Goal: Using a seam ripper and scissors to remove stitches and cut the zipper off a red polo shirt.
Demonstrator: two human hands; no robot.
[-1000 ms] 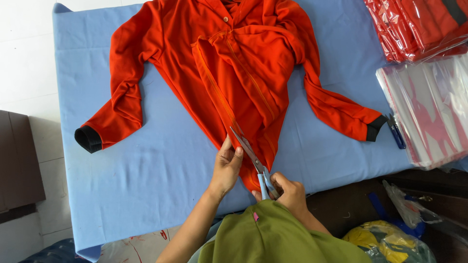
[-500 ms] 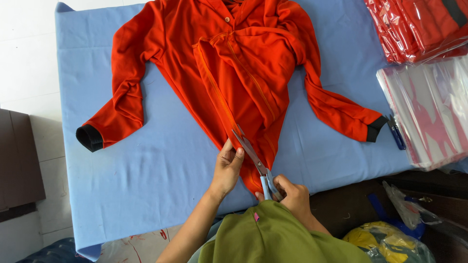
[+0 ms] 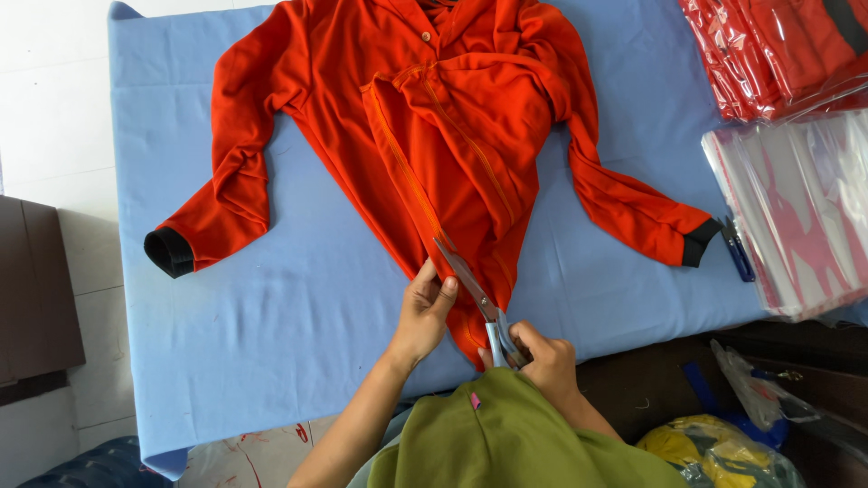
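Orange long-sleeved shirt (image 3: 452,136) lies spread flat on the blue-covered desk (image 3: 271,325), its sleeves reaching out to either side and each ending in a dark cuff. One front panel is folded back along a stitched seam that runs down the middle toward the hem, which points at me.

My left hand (image 3: 423,312) rests on the shirt's lower part, just beside the seam. Its fingers are curled loosely and the fingertips press the cloth down, touching the fabric right next to the blades. It holds nothing.

My right hand (image 3: 542,357) is closed around the handles of a pair of scissors (image 3: 475,294), just below the shirt's hem at the desk's near edge. The blades slant up from that hand along the seam, their tips lying against the orange cloth beside my left fingertips. I cannot tell how far apart the blades are.

Compared with half a second ago, both hands sit in almost the same spots; the right hand has closed in slightly toward the hem, and the shirt has not shifted.

Right of the shirt, past its cuff, lie a small blue tool (image 3: 737,248) and stacks of clear plastic bags (image 3: 805,208) holding red garments.
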